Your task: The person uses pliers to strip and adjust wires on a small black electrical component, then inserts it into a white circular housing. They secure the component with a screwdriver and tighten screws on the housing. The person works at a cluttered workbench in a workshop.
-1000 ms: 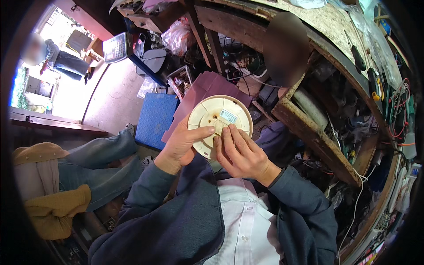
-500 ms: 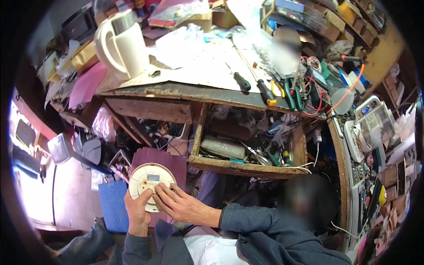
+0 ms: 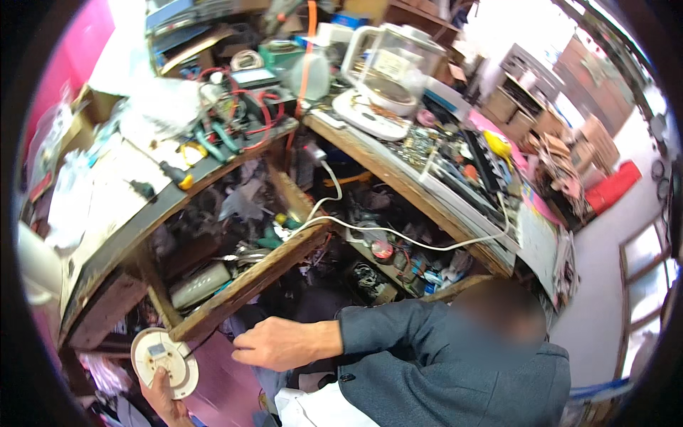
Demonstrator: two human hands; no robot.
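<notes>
My left hand (image 3: 165, 398) grips a round cream plastic base (image 3: 146, 363) at its lower rim, the thumb pressed on the upturned underside with its small label. It looks like a kettle base. A thin dark cord or rod (image 3: 200, 344) runs from its edge toward the drawer front. My right hand (image 3: 284, 344) is apart from the base, to its right, below the open wooden drawer (image 3: 256, 277). Its fingers are curled together, pointing left; whether anything sits between them is hidden. A maroon sheet (image 3: 224, 384) lies below the hands.
Screwdrivers (image 3: 174, 174) and green-handled pliers (image 3: 210, 142) lie on the paper-covered bench at left. A glass kettle (image 3: 398, 64) stands on the right-hand bench. A white cable (image 3: 398, 231) loops across the gap. The white jug (image 3: 39, 267) shows at the left edge.
The view has swung to the right, so the benches appear farther left. My right hand has come off the base and moved away to the right; my left hand still holds it.
</notes>
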